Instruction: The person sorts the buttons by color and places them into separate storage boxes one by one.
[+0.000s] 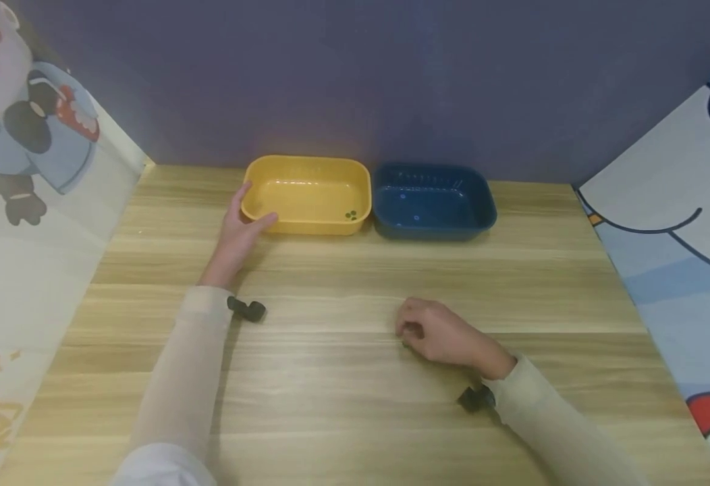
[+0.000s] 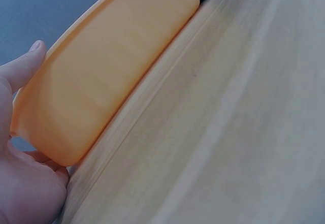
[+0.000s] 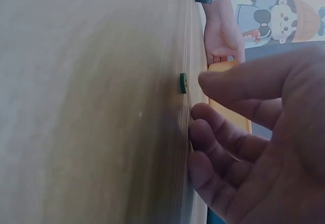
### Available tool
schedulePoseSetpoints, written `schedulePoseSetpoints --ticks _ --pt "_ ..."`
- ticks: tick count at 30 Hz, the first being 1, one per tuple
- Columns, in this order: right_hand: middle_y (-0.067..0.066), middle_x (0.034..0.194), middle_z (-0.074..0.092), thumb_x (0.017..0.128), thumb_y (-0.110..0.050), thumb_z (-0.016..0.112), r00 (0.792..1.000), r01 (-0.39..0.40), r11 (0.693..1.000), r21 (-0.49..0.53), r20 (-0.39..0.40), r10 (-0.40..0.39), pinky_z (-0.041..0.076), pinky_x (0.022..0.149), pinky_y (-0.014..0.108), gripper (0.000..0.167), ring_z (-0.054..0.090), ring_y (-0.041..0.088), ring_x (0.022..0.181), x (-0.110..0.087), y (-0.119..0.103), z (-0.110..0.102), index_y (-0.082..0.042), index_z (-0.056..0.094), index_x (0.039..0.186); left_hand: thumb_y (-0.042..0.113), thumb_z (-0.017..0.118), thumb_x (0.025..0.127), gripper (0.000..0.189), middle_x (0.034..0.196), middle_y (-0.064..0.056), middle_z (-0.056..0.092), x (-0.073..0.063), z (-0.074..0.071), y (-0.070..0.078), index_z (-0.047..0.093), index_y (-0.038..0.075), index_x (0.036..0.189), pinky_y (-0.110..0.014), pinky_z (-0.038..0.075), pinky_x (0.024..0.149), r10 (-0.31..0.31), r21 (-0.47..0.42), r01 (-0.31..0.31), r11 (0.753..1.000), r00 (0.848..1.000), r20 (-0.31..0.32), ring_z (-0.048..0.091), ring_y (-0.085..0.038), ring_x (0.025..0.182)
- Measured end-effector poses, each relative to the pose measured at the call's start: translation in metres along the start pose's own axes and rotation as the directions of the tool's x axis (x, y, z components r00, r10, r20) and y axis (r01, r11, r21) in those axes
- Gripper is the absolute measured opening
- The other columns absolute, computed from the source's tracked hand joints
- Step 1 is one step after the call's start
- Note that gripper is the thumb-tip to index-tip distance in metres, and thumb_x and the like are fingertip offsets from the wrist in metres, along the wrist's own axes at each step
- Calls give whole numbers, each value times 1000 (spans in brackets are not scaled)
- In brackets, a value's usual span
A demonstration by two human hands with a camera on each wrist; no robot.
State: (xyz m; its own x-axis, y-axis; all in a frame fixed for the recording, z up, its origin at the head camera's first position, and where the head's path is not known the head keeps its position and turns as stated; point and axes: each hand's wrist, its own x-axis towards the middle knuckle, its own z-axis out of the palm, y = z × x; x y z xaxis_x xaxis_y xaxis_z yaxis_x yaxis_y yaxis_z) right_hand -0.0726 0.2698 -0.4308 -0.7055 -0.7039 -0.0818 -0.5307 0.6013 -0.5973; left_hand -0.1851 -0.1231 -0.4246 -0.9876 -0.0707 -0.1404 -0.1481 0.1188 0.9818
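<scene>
My left hand (image 1: 238, 233) holds the left end of a yellow plastic container (image 1: 306, 228). Its thumb lies over the front rim and the fingers go round the side, as the left wrist view shows. Inside the container's right front corner are several small green pieces (image 1: 351, 215). My right hand (image 1: 437, 331) is low over the table, fingers loosely bent. Just beyond its thumb tip, in the right wrist view, a small green button (image 3: 183, 83) lies on the wood. A narrow gap separates thumb and button, and nothing is seen in the grasp.
Right beside the yellow container stands a dark blue container (image 1: 434, 233), both along the back edge of the wooden table (image 1: 318, 378). Behind them rises a dark blue-grey panel (image 1: 355, 81). Cartoon-printed walls flank the table on both sides.
</scene>
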Motion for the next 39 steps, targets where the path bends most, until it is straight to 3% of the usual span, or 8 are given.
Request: schedulePoseSetpoints --ticks 10,22,32,39 --pt "-8 107 52 79 1 77 998 50 993 -108 52 -45 52 84 32 22 54 9 92 -4 -3 0 -18 71 89 14 76 90 93 169 -6 7 0 -1 -3 18 25 162 -41 25 120 10 -29 -10 1000 1000 15 17 -30 152" --pt "-9 103 52 80 2 80 997 38 994 -101 70 -32 53 85 33 22 56 9 93 -2 0 0 -17 70 85 23 80 88 95 169 2 9 21 -5 -29 20 38 160 -39 27 120 24 -19 -25 1000 1000 -10 21 -24 151" --pt "-12 83 55 85 0 74 997 72 993 -92 46 -68 49 73 31 23 51 8 80 -4 -2 5 -19 62 81 14 76 90 94 169 -7 8 3 -2 -4 17 25 162 -40 27 120 10 -35 -9 999 1000 15 21 -30 151" --pt "-13 86 60 90 -4 72 997 74 994 -79 39 -71 52 76 33 17 55 6 80 -4 0 7 -19 65 86 14 76 90 94 169 -6 8 0 0 0 17 26 162 -39 27 120 3 -31 -2 1000 1000 21 22 -29 151"
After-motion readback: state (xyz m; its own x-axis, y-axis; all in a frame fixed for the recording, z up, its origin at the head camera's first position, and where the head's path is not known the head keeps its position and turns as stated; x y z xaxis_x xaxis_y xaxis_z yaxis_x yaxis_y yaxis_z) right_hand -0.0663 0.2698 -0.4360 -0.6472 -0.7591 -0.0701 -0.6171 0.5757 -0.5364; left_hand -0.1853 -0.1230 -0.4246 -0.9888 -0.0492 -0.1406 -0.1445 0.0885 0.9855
